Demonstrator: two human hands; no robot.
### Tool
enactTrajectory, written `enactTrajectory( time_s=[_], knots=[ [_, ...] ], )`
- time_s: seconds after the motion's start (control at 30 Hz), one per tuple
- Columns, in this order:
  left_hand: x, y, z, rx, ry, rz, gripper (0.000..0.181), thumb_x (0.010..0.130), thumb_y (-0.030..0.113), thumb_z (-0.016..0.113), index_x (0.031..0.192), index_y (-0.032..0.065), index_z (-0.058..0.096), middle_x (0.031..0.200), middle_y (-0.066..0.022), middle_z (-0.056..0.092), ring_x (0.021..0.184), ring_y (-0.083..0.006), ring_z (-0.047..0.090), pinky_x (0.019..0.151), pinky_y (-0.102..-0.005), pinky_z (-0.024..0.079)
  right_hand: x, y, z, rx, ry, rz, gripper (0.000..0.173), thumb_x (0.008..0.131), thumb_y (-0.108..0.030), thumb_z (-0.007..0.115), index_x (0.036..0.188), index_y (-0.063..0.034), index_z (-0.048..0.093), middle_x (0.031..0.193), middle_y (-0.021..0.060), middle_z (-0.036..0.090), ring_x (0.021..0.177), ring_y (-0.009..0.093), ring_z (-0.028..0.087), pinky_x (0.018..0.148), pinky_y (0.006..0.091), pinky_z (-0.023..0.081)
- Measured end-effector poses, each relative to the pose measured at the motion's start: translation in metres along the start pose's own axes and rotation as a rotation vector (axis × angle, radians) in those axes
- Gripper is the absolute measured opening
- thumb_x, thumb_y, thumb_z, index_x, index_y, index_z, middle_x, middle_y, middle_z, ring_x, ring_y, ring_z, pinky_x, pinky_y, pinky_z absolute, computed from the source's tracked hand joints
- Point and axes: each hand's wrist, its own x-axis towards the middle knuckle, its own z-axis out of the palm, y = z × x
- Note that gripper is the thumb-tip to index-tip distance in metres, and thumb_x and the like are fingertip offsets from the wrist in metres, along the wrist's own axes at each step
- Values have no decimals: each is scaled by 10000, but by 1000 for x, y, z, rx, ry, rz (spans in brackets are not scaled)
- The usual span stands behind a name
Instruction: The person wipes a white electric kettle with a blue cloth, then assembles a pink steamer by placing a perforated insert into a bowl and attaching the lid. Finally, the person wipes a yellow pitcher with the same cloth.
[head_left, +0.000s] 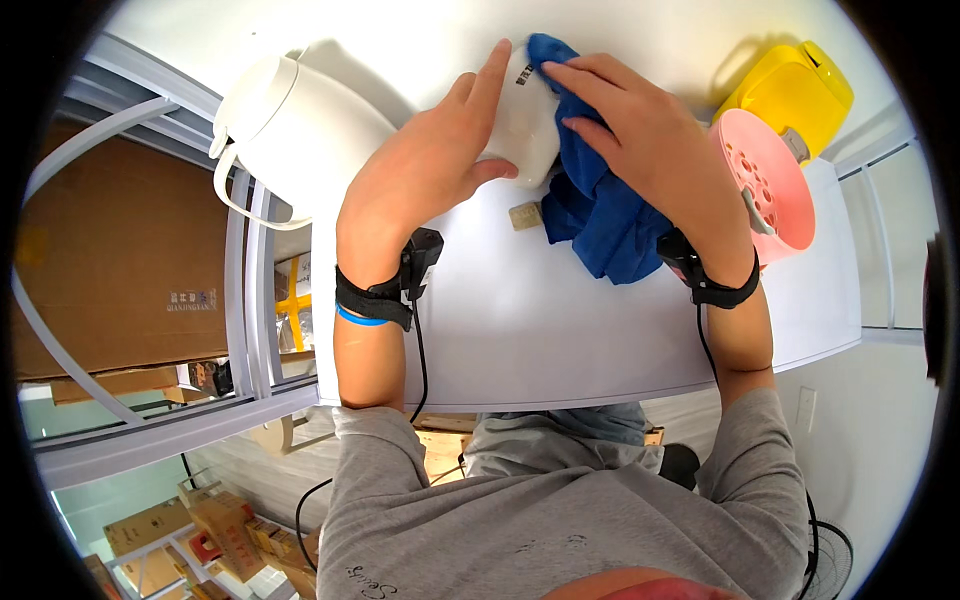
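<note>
A glossy white container (523, 124) with dark writing near its far end lies on the white table (495, 322). My left hand (431, 154) spans its left side, forefinger stretched along the far end and thumb at the near end. Bunched in my right hand (637, 124) is a blue cloth (600, 217), its upper part pressed to the container's right side and the rest trailing on the tabletop. Just left of the cloth's lower folds sits a small beige piece (526, 216), too plain to name.
A white jug (315, 127) with handle and lid lies to the left. At right are a pink perforated container (780, 187) and a yellow container (799, 97). Grey metal framing (244, 300) and a large cardboard box (120, 255) flank the table's left side. Black cables (421, 360) hang from both wrists.
</note>
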Motion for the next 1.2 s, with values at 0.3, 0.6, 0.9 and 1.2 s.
enactTrajectory(
  time_s=[0.3, 0.6, 0.9, 1.2],
  knots=[
    [2, 15, -10, 17, -28, 109, 1123, 854, 101, 896, 1774, 291, 280, 1341, -206, 726, 1129, -493, 659, 928, -526, 571, -24, 4, -19, -151, -547, 84, 383, 1011, -387, 758, 1027, -6, 797, 959, 197, 783, 944, 408, 771, 844, 491, 611],
    [-5, 28, -19, 134, -37, 135, 847, 857, 76, 864, 1627, 231, 548, 1213, -184, 767, 1059, -449, 695, 854, -506, 568, -13, 2, -35, -132, -696, 165, 307, 1066, -356, 712, 1164, -74, 787, 1121, 136, 771, 1101, 382, 729, 975, 479, 578],
    [-16, 36, -42, 157, 96, 262, 509, 851, 26, 836, 1331, 97, 683, 1125, -144, 752, 1037, -423, 698, 844, -499, 566, -7, 1, -37, -17, -244, 224, 671, 888, -254, 905, 1465, -175, 573, 1634, 91, 515, 1230, 406, 712, 975, 478, 609],
    [-23, 24, -58, 178, 256, 408, 362, 824, -21, 817, 1155, 75, 706, 1057, -94, 744, 990, -353, 712, 819, -443, 572, -2, -28, -54, 131, -344, 224, 502, 839, -217, 950, 1264, -147, 692, 1765, 52, 416, 1227, 372, 709, 995, 427, 595]
  ],
)
